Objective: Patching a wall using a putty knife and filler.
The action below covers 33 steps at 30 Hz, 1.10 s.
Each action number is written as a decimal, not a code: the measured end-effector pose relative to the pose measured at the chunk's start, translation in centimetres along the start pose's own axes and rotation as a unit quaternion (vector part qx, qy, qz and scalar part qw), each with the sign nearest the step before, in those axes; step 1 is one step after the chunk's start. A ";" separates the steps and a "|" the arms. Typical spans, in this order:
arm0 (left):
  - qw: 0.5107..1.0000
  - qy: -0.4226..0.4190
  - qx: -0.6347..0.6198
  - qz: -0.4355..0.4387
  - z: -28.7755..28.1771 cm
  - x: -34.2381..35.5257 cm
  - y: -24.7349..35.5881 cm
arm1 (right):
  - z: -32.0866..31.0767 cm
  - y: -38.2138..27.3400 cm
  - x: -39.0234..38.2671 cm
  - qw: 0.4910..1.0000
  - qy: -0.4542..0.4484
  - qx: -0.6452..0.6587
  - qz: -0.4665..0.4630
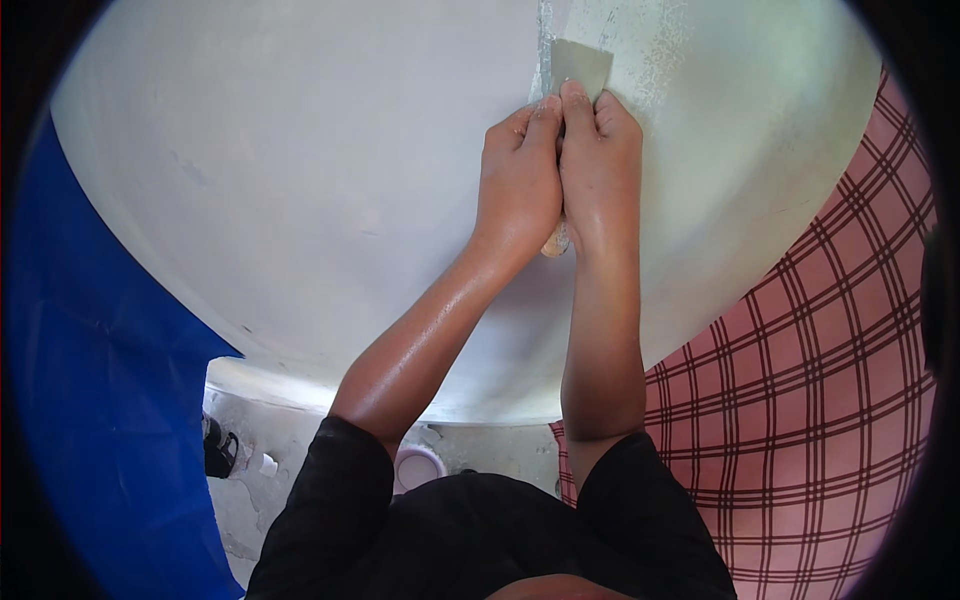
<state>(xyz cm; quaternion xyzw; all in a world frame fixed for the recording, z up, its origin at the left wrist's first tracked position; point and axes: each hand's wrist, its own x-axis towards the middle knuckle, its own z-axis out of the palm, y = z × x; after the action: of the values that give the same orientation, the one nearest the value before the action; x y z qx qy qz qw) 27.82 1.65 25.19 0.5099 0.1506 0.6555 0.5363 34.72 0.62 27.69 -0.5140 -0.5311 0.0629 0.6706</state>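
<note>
Both of my hands grip one putty knife (584,66) in front of a pale wall (330,180). Its broad metal blade points up the wall, and the light wooden end of the handle sticks out below, between my wrists. My left hand (519,178) is closed on the left side of the handle, its thumb along the top. Pressed against it, my right hand (602,168) is closed on the other side, thumb at the base of the blade. Rough whitish patches and a grey vertical streak show on the wall around the blade. Most of the handle is hidden by my hands.
A blue sheet (110,370) hangs at the left. Pink cloth with dark checked lines (800,400) covers the right side. On the floor below are a pale purple basin (420,464), a small white object (268,464) and a black item (219,450).
</note>
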 end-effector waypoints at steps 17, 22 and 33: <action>1.000 0.005 0.029 -0.002 -2.6 0.7 2.1 | 2.8 -2.5 -0.8 1.000 -0.001 -0.002 0.007; 0.999 -0.006 0.037 0.012 -3.1 1.7 3.2 | 3.8 -3.2 0.3 1.000 0.001 0.009 0.002; 0.999 -0.029 0.003 0.020 -3.4 2.3 4.0 | 3.8 -4.7 -0.1 1.000 0.004 -0.009 0.006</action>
<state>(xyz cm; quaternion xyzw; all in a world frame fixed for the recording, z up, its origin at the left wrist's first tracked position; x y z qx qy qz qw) 23.03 3.29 27.87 0.5329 0.1265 0.6507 0.5260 29.56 0.75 30.77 -0.5238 -0.5260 0.0600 0.6673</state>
